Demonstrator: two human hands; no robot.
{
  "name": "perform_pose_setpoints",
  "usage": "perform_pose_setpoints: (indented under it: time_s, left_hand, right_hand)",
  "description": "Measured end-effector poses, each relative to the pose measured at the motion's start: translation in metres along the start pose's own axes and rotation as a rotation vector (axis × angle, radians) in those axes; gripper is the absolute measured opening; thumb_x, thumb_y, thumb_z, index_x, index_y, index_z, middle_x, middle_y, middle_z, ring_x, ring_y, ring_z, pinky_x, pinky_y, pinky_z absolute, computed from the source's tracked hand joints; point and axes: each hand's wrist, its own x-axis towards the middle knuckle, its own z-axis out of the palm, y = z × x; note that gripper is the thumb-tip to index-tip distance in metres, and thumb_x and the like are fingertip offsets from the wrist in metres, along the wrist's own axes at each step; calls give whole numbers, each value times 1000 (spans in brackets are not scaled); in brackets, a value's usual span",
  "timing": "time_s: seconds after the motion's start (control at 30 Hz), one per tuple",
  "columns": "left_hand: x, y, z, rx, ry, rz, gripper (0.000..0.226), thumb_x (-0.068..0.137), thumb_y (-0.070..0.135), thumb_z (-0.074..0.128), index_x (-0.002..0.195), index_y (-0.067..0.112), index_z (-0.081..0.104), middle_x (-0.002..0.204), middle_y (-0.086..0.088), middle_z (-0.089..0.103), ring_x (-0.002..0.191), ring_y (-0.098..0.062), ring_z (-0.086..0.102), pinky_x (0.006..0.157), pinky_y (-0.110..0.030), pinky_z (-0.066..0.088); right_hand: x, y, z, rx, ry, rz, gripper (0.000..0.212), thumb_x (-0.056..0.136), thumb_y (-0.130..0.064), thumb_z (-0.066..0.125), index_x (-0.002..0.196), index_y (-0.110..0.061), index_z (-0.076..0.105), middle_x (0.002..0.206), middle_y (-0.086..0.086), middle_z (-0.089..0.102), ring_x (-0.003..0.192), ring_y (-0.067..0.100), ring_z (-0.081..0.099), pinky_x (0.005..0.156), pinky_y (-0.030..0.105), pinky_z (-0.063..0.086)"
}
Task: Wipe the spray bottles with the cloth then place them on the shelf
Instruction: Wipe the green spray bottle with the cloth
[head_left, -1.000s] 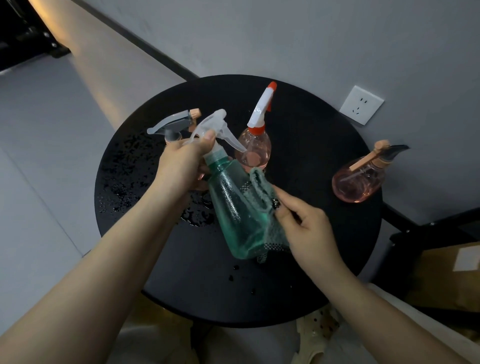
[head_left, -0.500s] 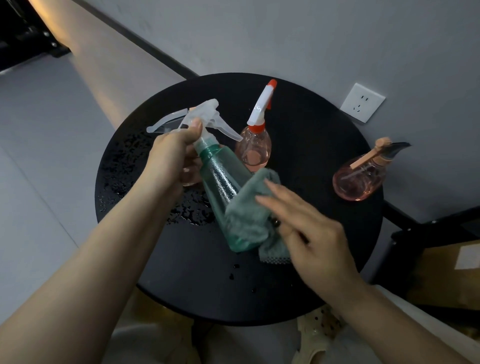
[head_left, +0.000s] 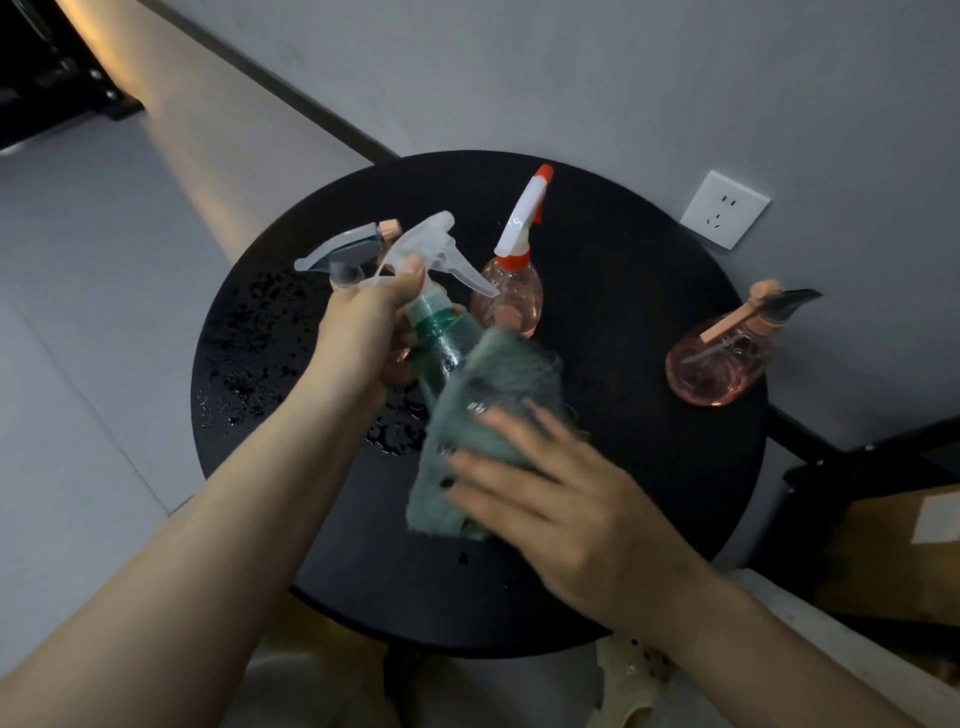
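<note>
The left hand (head_left: 366, 325) gripped the neck of a translucent green plastic spray bottle (head_left: 439, 343) just under its clear white trigger head, its fingers (head_left: 400, 358) curled round the neck and the thumb lying up against the trigger. The bottle was held tilted above the round black desk (head_left: 623, 467), head up and away, base down toward the person. A grey-green fuzzy cloth (head_left: 493, 400) was draped over the lower body of the bottle, hiding most of it. The right hand (head_left: 571, 499) pressed on the cloth with its fingers (head_left: 498, 462) fairly straight and spread, lying flat over the fabric; the hand was blurred.

Three other bottles stood on the desk. A pink round plastic spray bottle with a white and orange trigger (head_left: 511, 291) stood upright just beyond the green one. A second pink round bottle with a tan collar and dark nozzle (head_left: 719, 358) stood near the desk's right edge, well apart from the hands. Behind the left hand only the grey trigger head with a tan nozzle tip (head_left: 348, 254) of the third bottle showed. Water droplets (head_left: 249, 364) speckled the left part of the desk. A white wall socket (head_left: 724, 209) sat on the grey wall beyond.
</note>
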Motion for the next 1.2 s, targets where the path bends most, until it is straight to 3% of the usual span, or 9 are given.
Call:
perform_pose_setpoints:
  time_s: [0.17, 0.3, 0.4, 0.57, 0.73, 0.83, 0.93, 1.07, 1.2]
  left_hand:
    - [-6, -4, 5, 118, -46, 45, 28, 93, 34, 53, 95, 7, 62, 100, -26, 68, 67, -22, 55, 46, -18, 38]
    - [-7, -2, 7, 121, -69, 73, 31, 94, 31, 52, 69, 14, 53, 52, 3, 54, 41, -8, 42, 41, -14, 31]
    - [-8, -2, 10, 138, -84, 100, 33, 95, 29, 52, 64, 18, 53, 39, 13, 48, 33, -1, 41, 38, -11, 31]
    - [-10, -2, 8, 164, -82, 92, 27, 94, 33, 52, 87, 9, 62, 84, -14, 71, 59, -12, 61, 50, -18, 47]
    - [-8, -2, 7, 164, -25, 79, 31, 92, 37, 56, 96, 7, 63, 104, -23, 69, 75, -23, 58, 58, -25, 43]
    - [-10, -1, 8, 153, -51, 79, 44, 80, 45, 60, 101, 6, 62, 97, -21, 66, 76, -26, 53, 60, -29, 39]
    - [-13, 0, 11, 133, -79, 70, 50, 76, 46, 59, 103, 4, 61, 92, -15, 58, 71, -25, 48, 63, -33, 37]
    - [-10, -1, 9, 161, -58, 87, 27, 94, 34, 53, 79, 12, 59, 71, -6, 58, 46, -10, 45, 44, -16, 35]
    - [-11, 0, 10, 134, -90, 65, 25, 95, 32, 52, 87, 9, 58, 81, -13, 53, 55, -17, 42, 59, -30, 37]
  right_hand:
    - [3, -4, 3, -89, -129, -114, 31, 100, -15, 39, 117, -14, 64, 131, 2, 58, 135, 25, 38, 117, 42, 19]
    - [10, 0, -3, 79, 11, 147, 33, 93, -9, 45, 121, -10, 61, 137, 3, 53, 138, 24, 33, 115, 39, 26]
    - [16, 5, -6, 333, 138, 410, 40, 91, -1, 50, 130, -12, 55, 143, -5, 43, 141, 14, 27, 114, 20, 23]
    - [21, 12, -6, 673, 297, 746, 43, 93, 3, 50, 131, -17, 53, 140, -8, 48, 130, -4, 40, 107, 16, 34]
    - [12, -1, 5, 142, 110, 254, 36, 92, -2, 46, 125, -6, 58, 137, 6, 52, 135, 27, 38, 109, 29, 36]
    - [8, -1, 8, -69, -68, -83, 28, 96, -8, 44, 114, -7, 65, 128, 7, 60, 131, 28, 43, 109, 38, 36]
    - [6, -2, 8, -101, -116, -188, 27, 97, -8, 44, 111, -7, 67, 125, 7, 62, 128, 25, 46, 110, 38, 33]
    - [5, 7, -3, -18, 3, 20, 35, 101, -2, 33, 121, -4, 61, 134, 8, 55, 132, 26, 42, 107, 36, 39]
    - [6, 19, -6, 346, 220, 493, 47, 87, 6, 48, 131, -10, 52, 142, -4, 44, 135, 11, 36, 111, 18, 28]
